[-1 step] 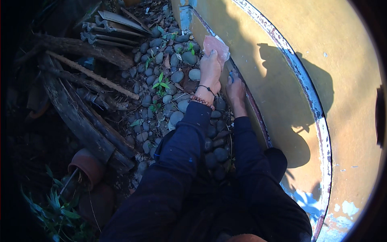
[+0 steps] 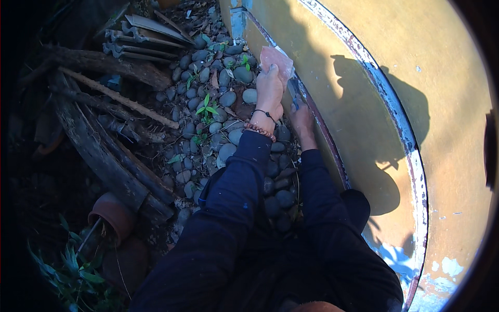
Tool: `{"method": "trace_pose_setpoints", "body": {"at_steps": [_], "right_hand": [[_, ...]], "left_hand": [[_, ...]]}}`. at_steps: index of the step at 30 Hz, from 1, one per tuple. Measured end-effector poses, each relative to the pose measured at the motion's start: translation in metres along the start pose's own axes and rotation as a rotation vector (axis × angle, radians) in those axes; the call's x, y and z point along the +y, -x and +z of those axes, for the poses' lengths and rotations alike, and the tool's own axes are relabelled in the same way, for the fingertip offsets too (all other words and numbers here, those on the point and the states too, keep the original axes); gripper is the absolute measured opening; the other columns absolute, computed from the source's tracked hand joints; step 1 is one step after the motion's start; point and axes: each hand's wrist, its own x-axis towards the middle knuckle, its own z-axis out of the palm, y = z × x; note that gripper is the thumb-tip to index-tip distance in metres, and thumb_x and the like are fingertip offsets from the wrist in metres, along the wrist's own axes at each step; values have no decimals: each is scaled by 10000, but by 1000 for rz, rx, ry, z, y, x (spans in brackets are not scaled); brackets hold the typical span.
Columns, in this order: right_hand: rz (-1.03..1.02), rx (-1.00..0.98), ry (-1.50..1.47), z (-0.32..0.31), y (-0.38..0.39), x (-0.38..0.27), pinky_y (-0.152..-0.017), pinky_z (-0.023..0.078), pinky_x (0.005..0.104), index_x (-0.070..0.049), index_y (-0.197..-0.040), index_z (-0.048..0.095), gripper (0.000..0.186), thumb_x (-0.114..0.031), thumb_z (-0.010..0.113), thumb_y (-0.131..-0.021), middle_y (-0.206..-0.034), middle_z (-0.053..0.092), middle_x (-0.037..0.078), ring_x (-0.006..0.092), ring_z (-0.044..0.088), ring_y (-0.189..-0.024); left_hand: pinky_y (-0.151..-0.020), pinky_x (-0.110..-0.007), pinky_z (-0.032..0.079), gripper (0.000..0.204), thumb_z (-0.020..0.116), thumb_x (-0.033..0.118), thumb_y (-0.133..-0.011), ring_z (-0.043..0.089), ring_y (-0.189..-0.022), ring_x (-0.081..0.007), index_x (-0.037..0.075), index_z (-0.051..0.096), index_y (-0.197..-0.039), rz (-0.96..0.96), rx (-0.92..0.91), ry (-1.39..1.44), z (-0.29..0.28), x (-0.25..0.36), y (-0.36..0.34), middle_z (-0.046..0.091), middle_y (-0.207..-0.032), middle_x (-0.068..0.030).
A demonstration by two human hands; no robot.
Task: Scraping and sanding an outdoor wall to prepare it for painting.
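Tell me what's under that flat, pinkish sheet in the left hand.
A whitish edge shows along the right side of the pinkish sheet. The left hand has its thumb on top; anything else underneath is covered.

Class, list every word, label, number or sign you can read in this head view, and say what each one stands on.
None can be read.
Pinkish sheet in the left hand: no lettering visible.
Slim bluish tool in the right hand: too small to tell.
Yellow wall: peeling paint and shadows, no writing.
Terracotta pot: no label visible.
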Motion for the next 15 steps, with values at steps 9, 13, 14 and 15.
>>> {"method": "trace_pose_setpoints", "body": {"at_steps": [9, 13, 14, 15], "right_hand": [[-21, -80, 22, -32, 7, -1, -929, 507, 495, -107, -1375, 576, 459, -274, 541, -950, -1130, 679, 235, 435, 647, -1048], [99, -82, 50, -57, 31, 11, -965, 498, 478, -136, -1338, 621, 436, -278, 559, -930, -1184, 656, 243, 421, 638, -1086], [176, -159, 150, -60, 35, 12, -970, 497, 478, -143, -1339, 621, 435, -275, 555, -929, -1184, 658, 239, 417, 639, -1088], [106, -117, 114, -62, 37, 12, -970, 497, 478, -143, -1339, 621, 435, -275, 555, -929, -1184, 658, 239, 417, 639, -1088]], "left_hand": [[-845, -334, 473, 339, 550, 244, -1012, 589, -997, -170, 1, 571, -1247, 62, -48, 30, -3, -3, -2, 614, -1135, -56], [-855, -332, 468, 338, 543, 235, -1016, 584, -1009, -172, -1, 564, -1255, 55, -43, 11, -1, -6, -3, 611, -1153, -60], [-854, -333, 469, 337, 542, 234, -1016, 585, -1007, -172, -1, 562, -1257, 50, -32, 16, 0, -7, -4, 610, -1153, -59], [-853, -334, 471, 337, 542, 232, -1017, 586, -1005, -172, 0, 560, -1259, 52, -22, 22, 0, -8, -4, 609, -1153, -59]]}}
